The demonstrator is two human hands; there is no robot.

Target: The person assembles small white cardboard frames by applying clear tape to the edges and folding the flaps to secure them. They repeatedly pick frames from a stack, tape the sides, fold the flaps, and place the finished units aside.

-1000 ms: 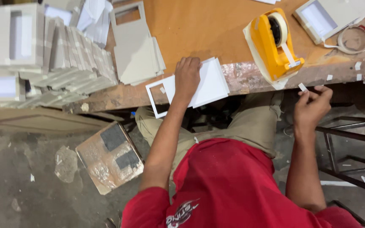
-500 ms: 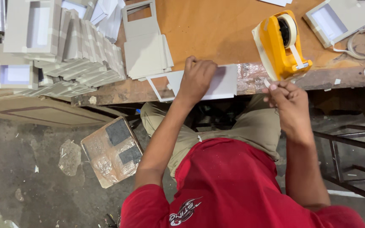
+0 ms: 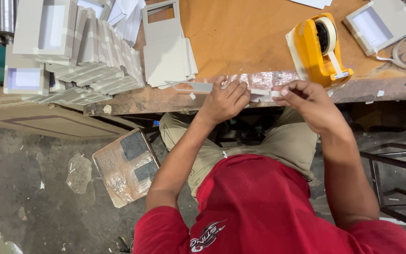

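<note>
While the left hand presses down on a flat grey card frame at the near edge of the surface, the right hand pinches a small strip of white tape against that card's end, fingers closed on it. The surface is worn orange-brown board, its front edge scuffed and dotted with tape scraps. A yellow tape dispenser stands just beyond the right hand. A pile of flat grey cards lies beyond the left hand, and stacked finished grey boxes crowd the far left. Another open box sits at the top right. Below, the concrete floor is dusty, with a taped cardboard piece lying on it.
</note>
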